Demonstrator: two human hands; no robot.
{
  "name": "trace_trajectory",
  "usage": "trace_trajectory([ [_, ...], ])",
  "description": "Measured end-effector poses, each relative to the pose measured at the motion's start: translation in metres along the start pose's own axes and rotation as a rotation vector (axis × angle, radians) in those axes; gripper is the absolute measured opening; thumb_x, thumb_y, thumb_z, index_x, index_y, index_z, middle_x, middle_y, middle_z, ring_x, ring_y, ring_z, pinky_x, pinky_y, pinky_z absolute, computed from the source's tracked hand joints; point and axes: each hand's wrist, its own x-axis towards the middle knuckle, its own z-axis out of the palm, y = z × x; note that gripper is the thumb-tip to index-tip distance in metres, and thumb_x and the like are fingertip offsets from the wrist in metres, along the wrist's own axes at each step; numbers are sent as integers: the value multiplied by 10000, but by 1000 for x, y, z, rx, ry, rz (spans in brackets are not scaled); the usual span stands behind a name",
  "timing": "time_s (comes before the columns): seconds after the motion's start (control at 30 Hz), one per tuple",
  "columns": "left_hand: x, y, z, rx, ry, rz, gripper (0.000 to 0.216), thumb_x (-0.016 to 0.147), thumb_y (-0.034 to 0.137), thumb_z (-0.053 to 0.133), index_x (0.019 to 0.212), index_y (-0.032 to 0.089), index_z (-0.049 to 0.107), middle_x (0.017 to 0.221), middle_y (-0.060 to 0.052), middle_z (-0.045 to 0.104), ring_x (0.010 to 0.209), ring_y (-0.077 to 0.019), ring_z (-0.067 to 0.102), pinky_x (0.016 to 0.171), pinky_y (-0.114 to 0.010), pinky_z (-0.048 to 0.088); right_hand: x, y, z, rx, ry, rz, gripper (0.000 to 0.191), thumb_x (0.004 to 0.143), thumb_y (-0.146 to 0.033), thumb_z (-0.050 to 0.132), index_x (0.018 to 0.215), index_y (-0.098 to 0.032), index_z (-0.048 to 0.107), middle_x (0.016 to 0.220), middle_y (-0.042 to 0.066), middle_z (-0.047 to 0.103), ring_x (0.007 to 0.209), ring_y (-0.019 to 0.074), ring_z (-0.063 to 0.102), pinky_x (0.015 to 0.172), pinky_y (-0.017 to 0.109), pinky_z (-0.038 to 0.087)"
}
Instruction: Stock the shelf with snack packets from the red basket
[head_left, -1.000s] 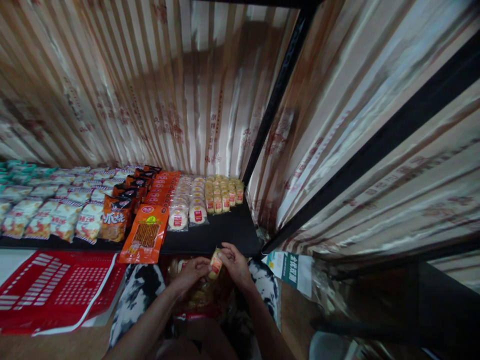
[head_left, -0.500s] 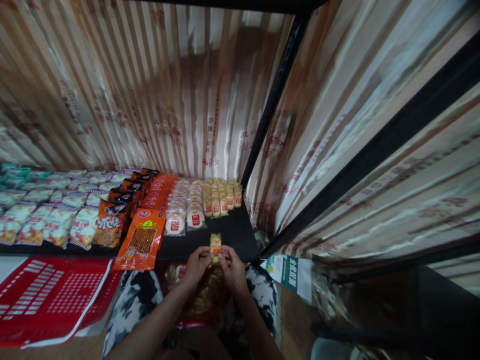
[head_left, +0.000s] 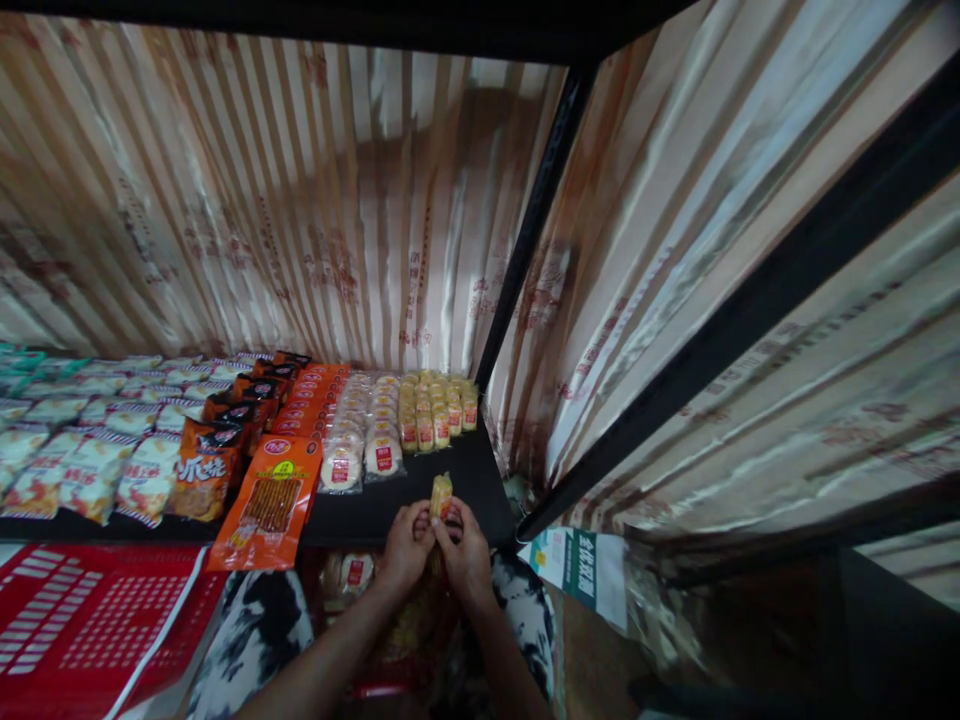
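A small yellow snack packet (head_left: pixel 441 494) with a red label stands upright between my two hands at the front edge of the black shelf (head_left: pixel 472 480). My left hand (head_left: pixel 406 548) pinches its lower left side. My right hand (head_left: pixel 466 552) pinches its lower right side. Both hands sit just below the shelf edge, fingers closed on the packet. Behind it on the shelf stand rows of the same yellow packets (head_left: pixel 435 410), and beside them round white cakes in clear wrappers (head_left: pixel 360 440).
Orange stick-snack bags (head_left: pixel 271 500), dark orange bags (head_left: pixel 206 470) and white-red bags (head_left: pixel 90 460) fill the shelf to the left. A red perforated basket (head_left: pixel 82 625) lies at lower left. A bag of more snacks (head_left: pixel 352 575) rests on my lap. Striped plastic sheeting backs the shelf; a black post (head_left: pixel 525 240) stands right.
Both hands have lifted the yellow packet from lap level up to the shelf's front edge and turned it upright. The view has tilted slightly.
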Motion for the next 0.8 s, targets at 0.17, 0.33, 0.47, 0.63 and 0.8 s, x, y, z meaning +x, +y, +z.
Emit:
trace_trajectory([
  [0.17, 6, 9, 4, 89, -67, 82, 287, 757, 119, 465, 1007, 165, 598, 940, -69, 580, 850, -162, 586, 819, -298, 473, 9, 6, -3, -12, 71, 15, 421, 741, -380, 567, 1093, -153, 531, 1019, 105, 630, 916, 208, 616, 760, 324, 526],
  [0.33, 16, 15, 8, 256, -80, 114, 338, 758, 87, 424, 1027, 180, 605, 959, -63, 620, 922, -165, 576, 869, -297, 455, 21, 11, -8, -15, 123, 14, 383, 714, -388, 599, 1033, -183, 545, 973, 87, 635, 901, 216, 617, 734, 325, 530],
  [0.47, 25, 15, 13, 435, -57, 201, 410, 721, 50, 394, 1050, 177, 604, 989, -61, 640, 960, -180, 565, 911, -340, 448, 31, 15, -9, -36, 175, 13, 395, 715, -409, 594, 1026, -175, 529, 970, 101, 622, 897, 220, 608, 716, 325, 530],
  [0.63, 37, 19, 16, 688, -75, 344, 496, 691, 35, 393, 1131, 158, 588, 1213, -82, 578, 1239, -227, 398, 1026, -413, 373, 43, 22, -7, -60, 221, -14, 401, 705, -420, 596, 1022, -182, 536, 969, 99, 603, 880, 219, 593, 679, 314, 533],
  [0.8, 52, 22, 18, 886, -135, 473, 503, 765, 74, 376, 1253, 111, 490, 1408, -97, 385, 1368, -255, 151, 1036, -476, 329, 55, 25, -6, -100, 244, -40, 392, 709, -410, 569, 1023, -178, 540, 992, 109, 577, 860, 218, 575, 671, 321, 534],
])
